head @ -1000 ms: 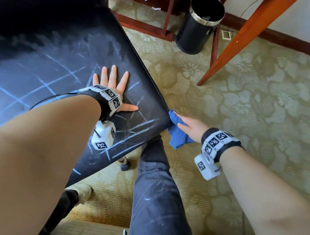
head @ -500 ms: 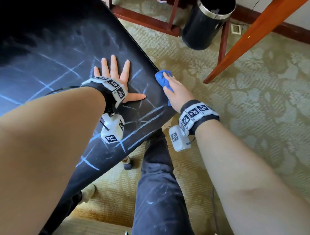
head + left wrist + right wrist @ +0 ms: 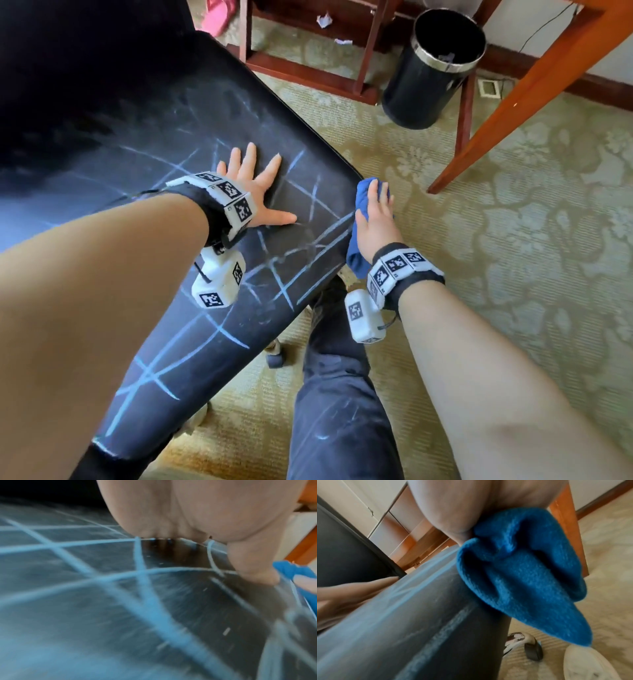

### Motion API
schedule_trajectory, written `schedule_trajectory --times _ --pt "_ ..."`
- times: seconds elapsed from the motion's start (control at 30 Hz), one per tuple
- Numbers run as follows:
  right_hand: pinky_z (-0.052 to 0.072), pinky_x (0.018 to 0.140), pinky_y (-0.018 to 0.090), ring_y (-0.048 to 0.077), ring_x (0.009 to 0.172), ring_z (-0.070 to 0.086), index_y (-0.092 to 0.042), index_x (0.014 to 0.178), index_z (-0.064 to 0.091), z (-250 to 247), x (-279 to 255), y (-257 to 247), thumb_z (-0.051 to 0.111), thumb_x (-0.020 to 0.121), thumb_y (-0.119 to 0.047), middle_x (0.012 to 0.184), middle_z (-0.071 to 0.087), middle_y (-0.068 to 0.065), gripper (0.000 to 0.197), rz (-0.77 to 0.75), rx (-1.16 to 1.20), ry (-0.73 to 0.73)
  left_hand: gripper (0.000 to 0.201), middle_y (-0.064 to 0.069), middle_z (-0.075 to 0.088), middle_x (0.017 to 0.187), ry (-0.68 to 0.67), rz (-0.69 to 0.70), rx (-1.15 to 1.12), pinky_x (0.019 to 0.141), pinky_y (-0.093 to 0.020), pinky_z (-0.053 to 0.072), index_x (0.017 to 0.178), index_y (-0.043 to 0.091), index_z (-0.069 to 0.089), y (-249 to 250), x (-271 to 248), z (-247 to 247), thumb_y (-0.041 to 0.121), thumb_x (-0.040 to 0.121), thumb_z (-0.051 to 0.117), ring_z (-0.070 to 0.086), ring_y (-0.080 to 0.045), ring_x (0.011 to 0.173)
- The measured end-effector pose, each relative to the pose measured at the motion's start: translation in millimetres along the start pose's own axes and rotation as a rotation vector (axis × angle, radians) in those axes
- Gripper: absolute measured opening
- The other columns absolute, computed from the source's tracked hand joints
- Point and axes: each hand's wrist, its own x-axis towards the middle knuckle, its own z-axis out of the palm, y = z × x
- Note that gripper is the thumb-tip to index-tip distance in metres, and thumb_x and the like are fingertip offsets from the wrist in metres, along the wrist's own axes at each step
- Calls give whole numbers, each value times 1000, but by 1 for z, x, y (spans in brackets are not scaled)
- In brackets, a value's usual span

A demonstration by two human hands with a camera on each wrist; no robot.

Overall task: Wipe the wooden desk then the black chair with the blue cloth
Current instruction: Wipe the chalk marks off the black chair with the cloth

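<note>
Gripping the blue cloth with curled fingers, the right hand presses it against the right edge of the black chair seat, with a loose fold hanging below the edge. Left hand lies flat and open on the seat, fingers spread, just beside the cloth; pale blue chalk-like lines cross the seat around both hands. Beyond the chair, a black bin stands on the patterned carpet beside a wooden leg.

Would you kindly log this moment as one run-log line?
stage: chair wipe | right hand: presses blue cloth on black chair edge | left hand: flat on seat
</note>
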Motion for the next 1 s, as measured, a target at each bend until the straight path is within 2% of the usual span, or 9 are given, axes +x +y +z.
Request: schedule_trajectory --times 0.1,0.23,0.33,0.43,0.53,0.73,0.83,0.9,1.0 --pt "18 115 39 27 145 -2 -15 150 -4 -10 24 -5 24 102 -17 157 -9 7 55 -1 20 5 111 -10 -23 154 -32 24 141 114 -51 -4 146 35 -17 -18 -23 9 78 71 51 -17 -33 142" --pt "26 111 41 30 140 22 -18 150 -4 0 34 -16 26 102 -22 158 -3 8 56 84 223 51 114 -8 -29 152 -70 -6 194 113 -52 -6 143 34 -25 -28 -35 21 81 69 48 -21 -33 141" --pt "6 114 38 34 143 3 -7 149 3 27 12 -25 28 101 -17 156 -3 16 56 -5 101 18 116 -7 -31 152 -52 -46 160 113 -54 -6 142 35 -28 -24 -25 22 84 67 45 -23 -33 141" --pt "5 113 47 41 141 -4 -12 150 1 35 -1 -45 32 100 -23 156 -7 15 60 -158 -174 20 115 -6 -29 153 -13 -74 145 113 -55 -5 143 35 -26 -19 -19 23 86 66 42 -20 -35 141" --pt "6 113 47 39 142 -5 -16 150 3 15 32 -65 33 100 -26 157 -6 8 60 -304 -344 33 112 -6 -27 153 1 -82 142 114 -56 -4 143 35 -25 -16 -19 23 86 67 41 -20 -36 141" --pt "15 113 40 34 143 5 -22 150 -2 -13 88 -67 27 102 -31 157 -8 7 57 84 12 23 113 -6 -30 152 -11 -95 113 113 -58 -5 141 36 -29 -18 -10 23 86 67 41 -21 -38 140" --pt "11 116 42 36 143 0 -19 150 -4 0 66 -62 28 102 -30 157 -9 11 59 1 4 18 114 -7 -31 152 -16 -96 123 112 -58 -5 141 35 -29 -18 -9 25 86 67 40 -22 -39 140" --pt "2 116 45 40 142 -8 -17 150 -6 14 40 -59 29 101 -31 156 -13 12 61 -107 -117 -21 114 -8 -32 151 -14 -94 117 112 -59 -6 141 35 -29 -18 -9 26 86 67 41 -23 -39 139" --pt "-1 114 48 41 141 -13 -23 150 -7 22 23 -62 29 100 -34 156 -16 6 62 -217 -304 -45 114 -7 -33 151 -18 -85 121 112 -58 -8 141 35 -30 -19 -9 27 86 68 41 -25 -38 139"
